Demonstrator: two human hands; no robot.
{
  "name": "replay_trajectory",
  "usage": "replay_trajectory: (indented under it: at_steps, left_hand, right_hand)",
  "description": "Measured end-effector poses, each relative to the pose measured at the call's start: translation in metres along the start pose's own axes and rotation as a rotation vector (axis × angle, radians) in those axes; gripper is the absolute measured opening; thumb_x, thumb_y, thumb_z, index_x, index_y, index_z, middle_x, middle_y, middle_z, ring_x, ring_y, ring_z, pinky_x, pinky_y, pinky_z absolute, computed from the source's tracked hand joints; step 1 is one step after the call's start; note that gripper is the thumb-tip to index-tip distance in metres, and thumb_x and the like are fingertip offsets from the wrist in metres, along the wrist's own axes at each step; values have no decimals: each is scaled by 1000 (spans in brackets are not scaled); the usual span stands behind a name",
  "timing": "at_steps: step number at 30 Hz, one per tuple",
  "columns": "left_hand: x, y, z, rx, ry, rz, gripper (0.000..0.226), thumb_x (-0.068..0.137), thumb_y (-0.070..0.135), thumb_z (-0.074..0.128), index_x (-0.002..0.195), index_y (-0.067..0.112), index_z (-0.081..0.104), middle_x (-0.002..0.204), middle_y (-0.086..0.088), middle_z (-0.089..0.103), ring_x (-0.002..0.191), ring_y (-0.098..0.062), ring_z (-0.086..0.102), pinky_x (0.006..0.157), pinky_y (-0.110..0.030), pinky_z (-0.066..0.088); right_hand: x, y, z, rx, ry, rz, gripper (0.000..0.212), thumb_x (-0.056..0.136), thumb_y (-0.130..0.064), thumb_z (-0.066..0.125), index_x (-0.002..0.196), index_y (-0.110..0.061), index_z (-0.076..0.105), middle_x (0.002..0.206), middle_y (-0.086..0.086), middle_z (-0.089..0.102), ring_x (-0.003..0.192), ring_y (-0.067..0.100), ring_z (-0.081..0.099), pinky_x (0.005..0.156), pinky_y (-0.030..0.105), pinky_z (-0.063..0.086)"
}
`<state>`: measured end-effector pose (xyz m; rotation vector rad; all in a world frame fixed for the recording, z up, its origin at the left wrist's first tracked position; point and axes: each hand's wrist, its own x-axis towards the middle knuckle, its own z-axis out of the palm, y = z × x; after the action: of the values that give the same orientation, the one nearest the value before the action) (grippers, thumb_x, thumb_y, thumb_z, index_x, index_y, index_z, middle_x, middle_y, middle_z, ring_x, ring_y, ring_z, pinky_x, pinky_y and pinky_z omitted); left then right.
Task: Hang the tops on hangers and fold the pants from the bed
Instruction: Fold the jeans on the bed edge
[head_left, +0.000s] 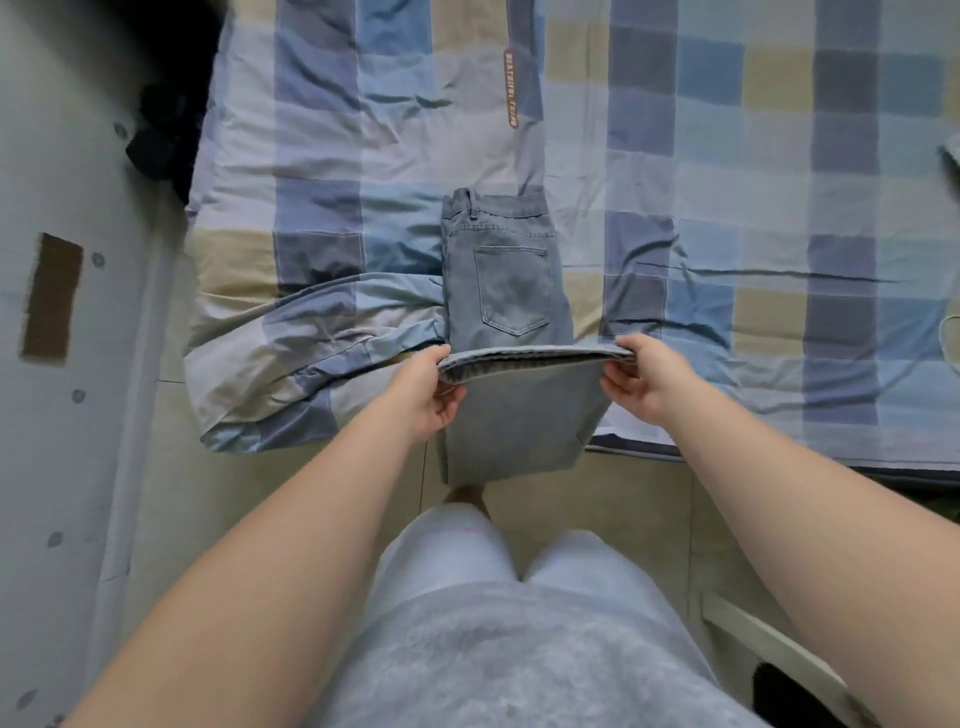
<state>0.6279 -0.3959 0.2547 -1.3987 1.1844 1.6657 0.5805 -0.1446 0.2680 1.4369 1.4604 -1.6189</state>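
The left hand (434, 389) and right hand (641, 376) pinch the jeans (511, 280) on the checked bedsheet (727, 182), dark clothes (161, 140) far left.

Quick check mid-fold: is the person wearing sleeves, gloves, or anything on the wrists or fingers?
No. The left hand and right hand are bare, with no gloves, rings or watch visible. Left forearm and right forearm are uncovered to the frame edge; no sleeve shows.
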Motion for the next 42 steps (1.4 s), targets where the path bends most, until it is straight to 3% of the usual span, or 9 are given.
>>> replay_trajectory:
  at_steps: [9,13,18,22,26,31,37,40,42]
  left_hand:
    - [121,162,65,126,3,56,22,98,38,48,83,23,53,69,5,53,62,-10,53,57,-23,36]
    - [178,204,88,117,31,92,20,97,35,47,83,23,55,68,6,54,62,-10,54,58,-22,37]
    - [235,218,95,58,21,131,26,98,45,47,100,24,63,87,3,69,80,-14,65,67,-26,43]
    - [256,192,95,9,-62,206,60,98,63,40,139,22,53,130,1,65,113,-23,64,86,-37,49]
    - [245,146,93,12,-112,226,62,99,62,42,149,26,43,141,4,59,119,-22,62,87,-38,50]
    - [221,59,78,147,21,198,43,100,54,46,134,28,54,125,7,67,105,-13,67,76,-32,51]
    - [220,-77,29,224,161,-78,27,98,50,55,109,27,64,111,7,70,96,-16,67,74,-32,49]
    - [227,-128,6,273,245,-146,21,98,40,60,92,20,63,102,-2,70,88,-25,64,70,-31,43]
    - [233,-151,-5,323,321,-152,26,95,33,66,82,14,56,83,-9,59,74,-24,52,62,-30,35]
  right_hand:
    - [133,-123,90,32,-6,-12,4,97,-24,55,100,-22,54,78,-3,55,64,9,59,59,32,48]
    - [195,-157,125,37,-24,-44,6,98,-25,52,93,-23,54,73,-5,57,61,8,58,56,29,48]
    - [259,-165,152,61,-132,-18,12,102,-26,50,96,-19,58,86,-2,67,80,12,66,68,31,52]
    - [284,-137,139,135,-341,36,40,104,-34,50,142,-25,46,138,-3,59,131,26,50,108,48,39]
    - [280,-90,107,151,-418,96,46,101,-41,53,145,-32,44,143,-4,56,139,28,44,108,53,35]
    - [263,-24,63,126,-369,194,39,97,-42,57,135,-31,55,133,-3,64,136,27,48,102,49,40]
    - [264,63,6,-5,-270,271,43,100,-42,52,142,-34,50,141,-8,60,140,19,43,109,45,29]
    - [269,99,-12,-62,-197,276,24,101,-39,50,122,-33,58,137,-5,62,130,15,50,107,41,30]
    - [275,119,-19,-131,-124,260,17,100,-35,51,114,-29,60,133,-3,64,122,16,56,100,36,35]
